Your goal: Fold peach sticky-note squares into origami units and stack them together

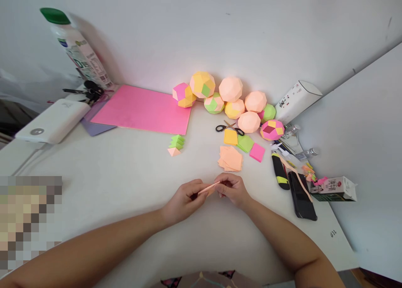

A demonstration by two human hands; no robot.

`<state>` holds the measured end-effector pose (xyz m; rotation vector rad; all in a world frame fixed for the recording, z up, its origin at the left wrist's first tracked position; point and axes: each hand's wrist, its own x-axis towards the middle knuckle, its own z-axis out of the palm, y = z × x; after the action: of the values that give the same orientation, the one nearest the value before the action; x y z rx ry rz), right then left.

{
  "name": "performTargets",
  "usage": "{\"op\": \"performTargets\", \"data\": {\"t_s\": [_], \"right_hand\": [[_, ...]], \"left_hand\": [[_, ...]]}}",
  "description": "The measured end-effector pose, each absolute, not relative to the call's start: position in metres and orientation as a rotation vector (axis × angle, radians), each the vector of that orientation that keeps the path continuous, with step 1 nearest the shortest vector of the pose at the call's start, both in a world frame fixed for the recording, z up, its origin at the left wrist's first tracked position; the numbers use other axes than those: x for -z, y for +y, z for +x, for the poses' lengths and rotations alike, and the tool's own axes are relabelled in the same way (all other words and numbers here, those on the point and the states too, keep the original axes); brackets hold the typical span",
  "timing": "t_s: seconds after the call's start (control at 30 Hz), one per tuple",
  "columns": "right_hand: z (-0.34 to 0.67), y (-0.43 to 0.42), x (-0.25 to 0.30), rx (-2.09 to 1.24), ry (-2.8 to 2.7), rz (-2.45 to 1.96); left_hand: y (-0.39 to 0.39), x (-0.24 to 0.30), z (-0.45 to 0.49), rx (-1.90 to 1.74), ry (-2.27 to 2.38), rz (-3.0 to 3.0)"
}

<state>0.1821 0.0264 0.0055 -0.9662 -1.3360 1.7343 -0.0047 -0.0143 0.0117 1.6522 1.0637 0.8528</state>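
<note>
Peach paper piece (pixel 210 188), head view: it is thin, seen nearly edge-on, and slants up to the right just below the centre of the frame, between the two hands. The left hand (pixel 184 201) is nearly closed, its thumb and fingers gripping the lower left end. The right hand (pixel 233 190) is partly curled, thumb and fingertips pinching the upper right end; how its hidden fingers lie cannot be told.

Just above the right hand lies a loose stack of peach paper squares (pixel 231 159). Beyond it, right of centre, are yellow squares (pixel 230 137), green squares (pixel 245 143) and pink squares (pixel 257 152), with open black-handled scissors (pixel 230 125) near them. A folded green-and-peach paper stack (pixel 176 143) stands left of these, below a pink sheet (pixel 144 112). Faceted paper balls (pixel 234 109) cluster at upper centre, against the wall. At right of the frame, a utility knife (pixel 280 170) and a dark phone (pixel 302 195) lie near a carton (pixel 334 188).
</note>
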Motion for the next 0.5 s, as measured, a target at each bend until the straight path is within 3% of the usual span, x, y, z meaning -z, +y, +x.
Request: {"op": "performTargets", "data": {"t_s": [0.5], "right_hand": [[0.1828,0.0267,-0.0057,-1.750,-1.327,-0.952]], "left_hand": [[-0.0144,-0.0110,-0.0062,-0.836,1.044,1.610]]}}
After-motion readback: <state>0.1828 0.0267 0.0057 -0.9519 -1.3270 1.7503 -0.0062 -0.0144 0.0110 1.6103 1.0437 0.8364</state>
